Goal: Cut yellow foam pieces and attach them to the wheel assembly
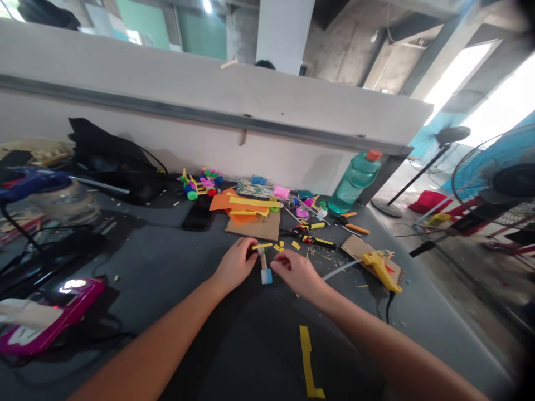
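A small craft piece (263, 264) sits between the left hand (236, 264) and the right hand (299, 273) at the dark counter (251, 345).
Its slim, wooden-looking stick (263, 259) carries a flat yellow strip (262, 245) at the far end and a blue-and-white block (266, 277) at the near end. The left fingers pinch it near the strip; the right fingers curl beside it, whether gripping something I cannot tell.

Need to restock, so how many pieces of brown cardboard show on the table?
2. One piece of cardboard lies partly under the orange sheets; the other piece lies partly under the yellow glue gun on the right. More could be hidden beneath the clutter.
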{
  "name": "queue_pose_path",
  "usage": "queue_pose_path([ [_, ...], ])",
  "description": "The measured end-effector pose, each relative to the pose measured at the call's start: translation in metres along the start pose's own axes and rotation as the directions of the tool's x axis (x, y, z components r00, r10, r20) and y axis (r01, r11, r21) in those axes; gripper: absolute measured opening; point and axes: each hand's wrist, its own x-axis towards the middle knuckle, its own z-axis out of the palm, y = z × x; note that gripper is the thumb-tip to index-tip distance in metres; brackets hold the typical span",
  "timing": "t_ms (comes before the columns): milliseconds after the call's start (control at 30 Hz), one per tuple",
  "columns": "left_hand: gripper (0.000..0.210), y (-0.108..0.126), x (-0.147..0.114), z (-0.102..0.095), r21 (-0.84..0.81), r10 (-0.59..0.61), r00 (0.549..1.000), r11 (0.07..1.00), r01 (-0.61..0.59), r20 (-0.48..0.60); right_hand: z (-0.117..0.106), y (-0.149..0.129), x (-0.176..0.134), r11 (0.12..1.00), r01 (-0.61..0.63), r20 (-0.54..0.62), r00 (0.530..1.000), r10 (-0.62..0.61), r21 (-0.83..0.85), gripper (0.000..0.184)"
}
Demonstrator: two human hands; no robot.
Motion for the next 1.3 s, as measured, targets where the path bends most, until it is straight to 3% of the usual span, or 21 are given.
queue_pose_path([
  [67, 0.027, -0.001, 0.000, 0.001, -0.001, -0.002, 1.000, 1.000, 0.002, 0.002, -0.005, 0.010, 0.011, 0.999, 0.016, -0.035, 0.999, -0.017, -0.047, 0.011],
  [233, 0.028, 0.000, 0.001, 0.003, 0.032, 0.012, 1.000, 0.999, -0.012, 0.000, 0.001, 0.024, 0.040, 0.961, 0.264, -0.026, 0.963, -0.267, -0.080, 0.026],
  [467, 0.025, -0.002, 0.001, 0.003, 0.061, 0.011, 1.000, 0.998, -0.013, 0.022, 0.014, 0.023, 0.046, 0.950, 0.310, -0.041, 0.949, -0.311, -0.029, 0.030],
  [1300, 0.031, 0.000, 0.003, 0.001, 0.058, -0.018, 0.999, 0.998, 0.015, 0.050, 0.027, 0.032, 0.047, 0.982, 0.141, -0.038, 0.990, -0.137, 0.123, 0.032],
])
